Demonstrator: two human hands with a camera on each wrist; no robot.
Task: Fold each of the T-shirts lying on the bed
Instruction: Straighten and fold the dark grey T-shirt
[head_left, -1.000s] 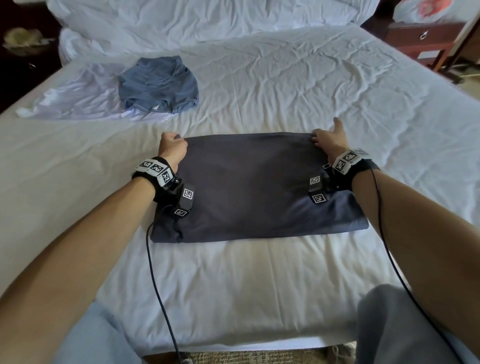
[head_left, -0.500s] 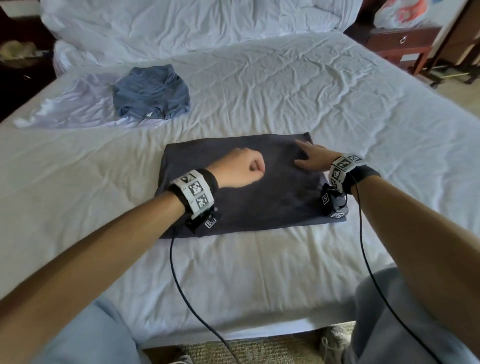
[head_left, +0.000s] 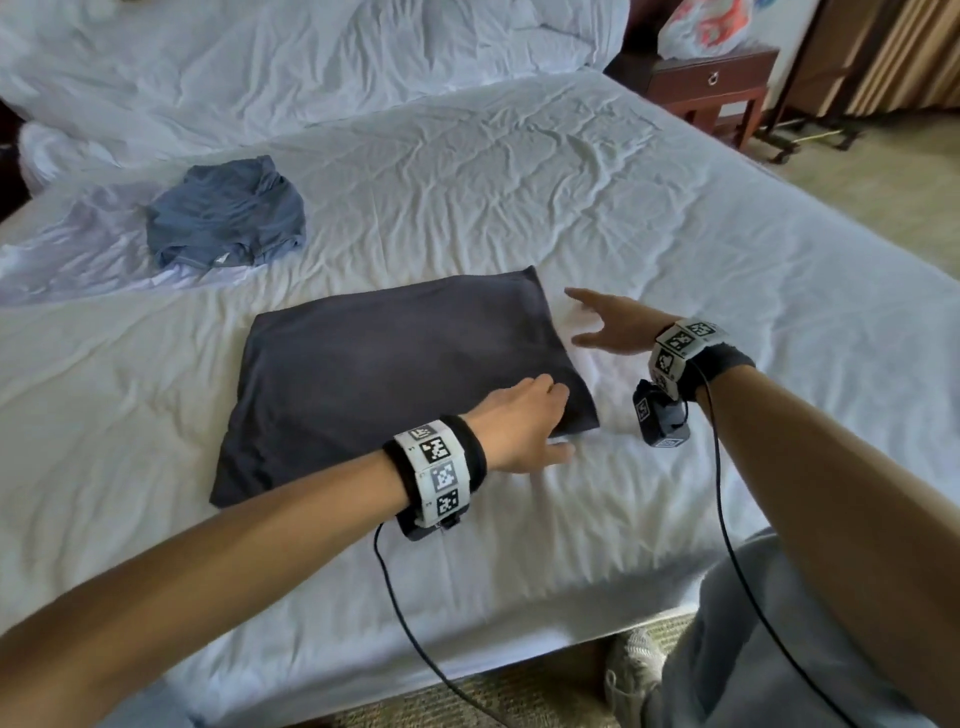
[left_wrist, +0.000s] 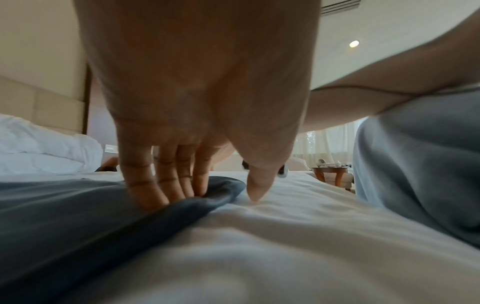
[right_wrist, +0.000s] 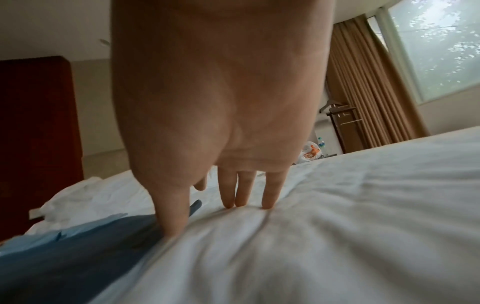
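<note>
While both hands work at its right edge: dark T-shirt lies folded into a flat rectangle on the bed, near the front edge.
Left hand: reaches across to the shirt's near right corner; fingers straight, pressing down on the dark cloth; thumb on the white sheet just beside the hem. No grip.
Right hand: just right of the shirt, fingers spread and straight; right wrist view shows fingertips touching the sheet, thumb against the shirt's edge. Holds nothing.
Blue T-shirt: crumpled, far left of the bed, well apart from the dark one.
Pale garment: spread flat under and around the blue one; hard to tell from the sheet.
Duvet: bunched at the head of the bed.
Nightstand: red-brown wood, right of the bed head, plastic bag on top.
Wrist bands: marker tags on both wrists, cables trailing down.
</note>
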